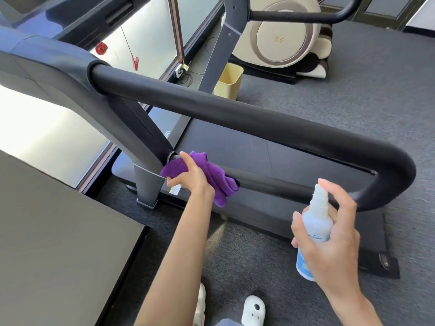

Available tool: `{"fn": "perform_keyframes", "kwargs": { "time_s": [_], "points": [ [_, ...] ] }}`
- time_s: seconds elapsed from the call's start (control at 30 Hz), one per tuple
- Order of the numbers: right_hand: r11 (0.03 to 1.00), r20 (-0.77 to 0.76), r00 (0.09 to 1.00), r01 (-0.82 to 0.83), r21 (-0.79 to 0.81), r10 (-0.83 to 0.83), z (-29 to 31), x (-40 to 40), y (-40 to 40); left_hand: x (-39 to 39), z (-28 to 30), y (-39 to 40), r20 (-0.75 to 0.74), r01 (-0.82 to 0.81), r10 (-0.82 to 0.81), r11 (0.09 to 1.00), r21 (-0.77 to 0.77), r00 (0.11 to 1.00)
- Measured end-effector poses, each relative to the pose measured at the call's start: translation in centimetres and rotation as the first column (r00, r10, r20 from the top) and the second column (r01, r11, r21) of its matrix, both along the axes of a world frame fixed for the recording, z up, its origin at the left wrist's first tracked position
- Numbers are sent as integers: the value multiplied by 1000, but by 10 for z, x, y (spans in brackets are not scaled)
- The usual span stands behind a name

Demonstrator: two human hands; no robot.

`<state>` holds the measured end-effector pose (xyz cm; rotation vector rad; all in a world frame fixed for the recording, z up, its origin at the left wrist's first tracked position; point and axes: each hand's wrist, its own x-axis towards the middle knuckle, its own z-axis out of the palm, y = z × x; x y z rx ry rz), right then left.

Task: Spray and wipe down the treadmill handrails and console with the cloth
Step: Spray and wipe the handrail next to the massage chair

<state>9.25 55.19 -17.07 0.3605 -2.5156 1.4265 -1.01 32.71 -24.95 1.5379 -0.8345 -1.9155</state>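
Here the left hand (188, 176) grips a purple cloth (213, 177) bunched around the lower bar (282, 184) of the treadmill's black handrail (235, 114), right where that bar meets the grey upright (141, 142); the cloth's loose end hangs below the bar. The handrail's long axis runs from the console housing (42, 67) at upper left down toward the lower right, where it bends in a rounded corner and doubles back as the lower bar. To the right, the right hand (334, 238) holds a white spray bottle (315, 227) nearly upright, fingers curled round its body and the forefinger resting on top of the nozzle, which points up and to the left, toward the rail. The bottle is near the lower bar but apart from it. Grey carpet (353, 78) lies open beyond the rail's bend, while a dark tabletop (58, 243) hems in the left side, its edge close to the left forearm. Beyond the upright stands a yellow bin (229, 81).
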Motion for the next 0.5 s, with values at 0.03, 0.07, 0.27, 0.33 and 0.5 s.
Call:
{"fn": "perform_keyframes", "kwargs": {
  "time_s": [0.03, 0.07, 0.27, 0.33, 0.5],
  "points": [
    [1000, -2, 1000, 6, 0, -6, -1, -1, 3, 0, 1, 2, 3, 10, -10, 1000, -9, 1000],
    [1000, 0, 1000, 11, 6, -11, -3, -1, 5, 2, 1, 9, 8, 32, -32, 999, -17, 999],
    [1000, 26, 1000, 10, -4, -10, -8, -4, 18, 11, 1, 100, -39, 203, -201, 978, 45, 979],
    [1000, 46, 999, -9, -5, 9, -9, -6, 21, 19, 0, 122, -62, 280, -276, 959, 53, 959],
    [999, 46, 998, -35, -10, 35, -15, -18, 30, 18, 0, 83, -26, 208, -209, 978, -15, 978]
  ]
}}
